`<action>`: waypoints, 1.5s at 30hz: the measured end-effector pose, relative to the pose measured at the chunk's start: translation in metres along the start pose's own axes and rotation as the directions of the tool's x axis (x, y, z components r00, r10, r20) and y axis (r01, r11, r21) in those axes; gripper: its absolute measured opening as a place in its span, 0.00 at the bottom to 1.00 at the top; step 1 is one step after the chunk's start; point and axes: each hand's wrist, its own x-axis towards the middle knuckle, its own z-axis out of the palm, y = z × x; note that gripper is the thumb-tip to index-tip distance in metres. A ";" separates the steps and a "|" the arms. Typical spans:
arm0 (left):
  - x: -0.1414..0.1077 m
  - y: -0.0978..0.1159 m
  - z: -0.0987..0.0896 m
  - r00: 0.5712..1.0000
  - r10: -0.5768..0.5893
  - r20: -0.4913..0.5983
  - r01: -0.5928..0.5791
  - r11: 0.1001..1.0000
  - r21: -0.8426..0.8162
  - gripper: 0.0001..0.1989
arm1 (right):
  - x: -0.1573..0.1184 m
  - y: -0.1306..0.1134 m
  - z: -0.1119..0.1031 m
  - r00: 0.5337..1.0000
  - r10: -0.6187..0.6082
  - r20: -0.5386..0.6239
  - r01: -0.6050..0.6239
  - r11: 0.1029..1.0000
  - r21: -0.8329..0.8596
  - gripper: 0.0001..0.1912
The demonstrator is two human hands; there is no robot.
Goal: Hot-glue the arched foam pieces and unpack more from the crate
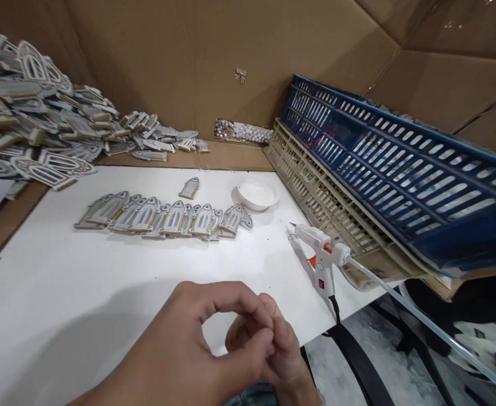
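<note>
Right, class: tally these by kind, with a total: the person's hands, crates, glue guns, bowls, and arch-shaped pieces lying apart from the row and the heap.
Hands: 2 (left hand, right hand)
Crates: 2 (blue crate, beige crate)
Glue gun: 1
Bowl: 1
Lone arch-shaped piece: 1
Total: 7

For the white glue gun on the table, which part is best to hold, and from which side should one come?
Probably the handle, from the near side with the right hand: it is narrow, unobstructed there and just behind the orange trigger. Better avoid the nozzle, which points away and left.
</note>
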 end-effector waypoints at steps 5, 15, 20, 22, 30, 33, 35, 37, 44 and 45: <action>0.000 0.000 -0.001 1.000 -0.014 0.020 0.014 1.000 -0.012 0.05 | 0.002 -0.011 0.004 0.998 -0.059 -0.030 0.053 0.984 -0.172 0.29; 0.003 0.001 -0.003 0.999 -0.023 0.028 0.021 0.998 0.058 0.04 | -0.004 -0.016 -0.009 0.996 -0.081 0.043 0.090 0.945 -0.315 0.33; -0.002 0.001 -0.003 0.998 0.060 -0.010 -0.057 0.984 0.169 0.05 | -0.009 -0.026 -0.008 0.998 -0.063 0.009 0.059 0.874 -0.483 0.34; -0.003 0.002 -0.003 0.997 0.072 0.016 -0.074 0.979 0.192 0.05 | -0.010 -0.029 -0.008 0.998 -0.053 0.044 0.068 0.877 -0.475 0.33; -0.004 0.001 -0.004 0.991 0.134 0.020 -0.135 0.957 0.257 0.09 | -0.009 -0.032 -0.003 0.995 -0.071 0.076 0.097 0.906 -0.412 0.31; -0.004 -0.001 -0.003 0.989 0.151 -0.005 -0.144 0.953 0.265 0.10 | -0.008 -0.033 -0.002 0.995 -0.084 0.057 0.101 0.901 -0.421 0.32; -0.003 0.000 -0.003 0.989 0.145 -0.005 -0.139 0.956 0.260 0.10 | -0.008 -0.033 -0.001 0.995 -0.086 0.043 0.096 0.898 -0.430 0.32; -0.002 0.001 -0.003 0.991 0.131 -0.007 -0.125 0.959 0.255 0.09 | -0.008 -0.032 0.000 0.997 -0.068 0.023 0.071 0.901 -0.427 0.32; 0.000 0.001 -0.003 0.992 0.123 -0.028 -0.113 0.966 0.231 0.05 | -0.005 -0.028 0.000 0.998 -0.049 -0.028 0.034 0.921 -0.389 0.34; -0.001 0.001 -0.003 0.993 0.116 -0.024 -0.107 0.968 0.226 0.04 | -0.004 -0.027 -0.001 0.998 -0.058 -0.027 0.043 0.923 -0.382 0.34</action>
